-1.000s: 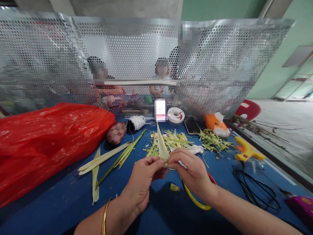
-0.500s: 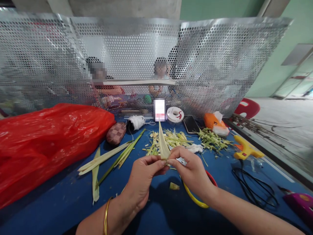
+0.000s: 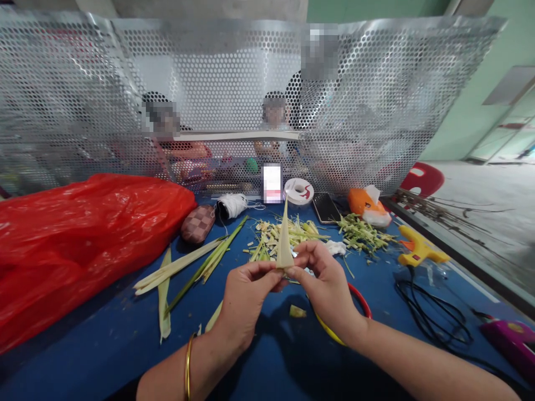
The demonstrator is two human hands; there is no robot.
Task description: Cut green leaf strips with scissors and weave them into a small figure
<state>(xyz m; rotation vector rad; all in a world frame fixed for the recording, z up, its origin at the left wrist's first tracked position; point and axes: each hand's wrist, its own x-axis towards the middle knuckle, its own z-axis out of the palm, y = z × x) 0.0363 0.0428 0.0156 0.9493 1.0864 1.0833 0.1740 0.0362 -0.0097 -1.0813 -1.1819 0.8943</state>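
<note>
Near the table's middle, both my hands pinch the lower end of a pale, pointed leaf strip (image 3: 285,248), whose tip points up and away. My left hand (image 3: 246,301), with a gold bangle at the wrist, is closed on its left side. My right hand (image 3: 328,292) grips the base from the right, thumb and fingers pressed together. Under my right hand shows a red and yellow loop (image 3: 364,301) with a bit of metal nearby, perhaps scissors; most of it is hidden. A small yellowish scrap (image 3: 297,311) lies on the blue table (image 3: 276,362) below my hands.
Leaf strips (image 3: 179,271) and a red plastic bag (image 3: 83,239) lie left. Behind are cut leaf scraps (image 3: 307,228), white string (image 3: 234,206), a white spool (image 3: 298,191) and a phone (image 3: 326,208). A yellow glue gun (image 3: 422,248) lies right. People sit beyond perforated metal sheeting (image 3: 225,72).
The leaf strip has turned more upright, its tip shifting right. My right fingers have shifted their grip at its base. Beyond the sheeting, a standing person's head has come into view.
</note>
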